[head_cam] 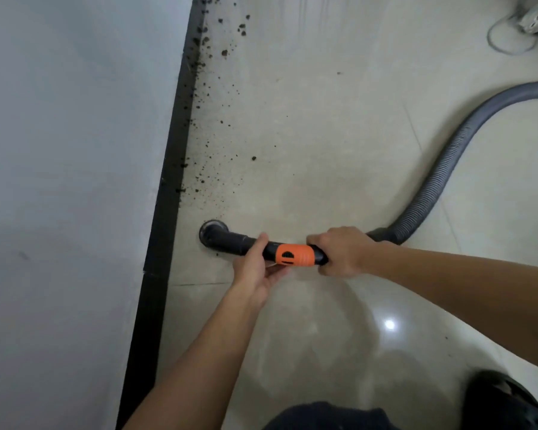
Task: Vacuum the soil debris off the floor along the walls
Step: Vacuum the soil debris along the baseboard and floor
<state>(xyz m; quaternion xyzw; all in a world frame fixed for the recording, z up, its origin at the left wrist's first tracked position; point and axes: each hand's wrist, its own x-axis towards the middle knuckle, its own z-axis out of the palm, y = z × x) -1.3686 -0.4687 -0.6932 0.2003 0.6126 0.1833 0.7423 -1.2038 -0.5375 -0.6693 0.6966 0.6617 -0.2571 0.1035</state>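
A black vacuum nozzle point(213, 234) with an orange collar point(294, 255) points down at the pale tiled floor, close to the black skirting board point(168, 193). My left hand point(255, 268) grips the black tube just left of the orange collar. My right hand point(342, 251) grips the tube on the collar's right, where the grey ribbed hose point(441, 169) joins. Dark soil crumbs point(208, 169) lie scattered along the skirting board beyond the nozzle, up to the top of the view. The floor on my side of the nozzle shows no soil.
A pale wall point(69, 181) fills the left side. The hose curves away to the right edge. A tangle of cable and a white object point(531, 23) lie at the top right. My dark shoe point(507, 401) stands at the bottom right.
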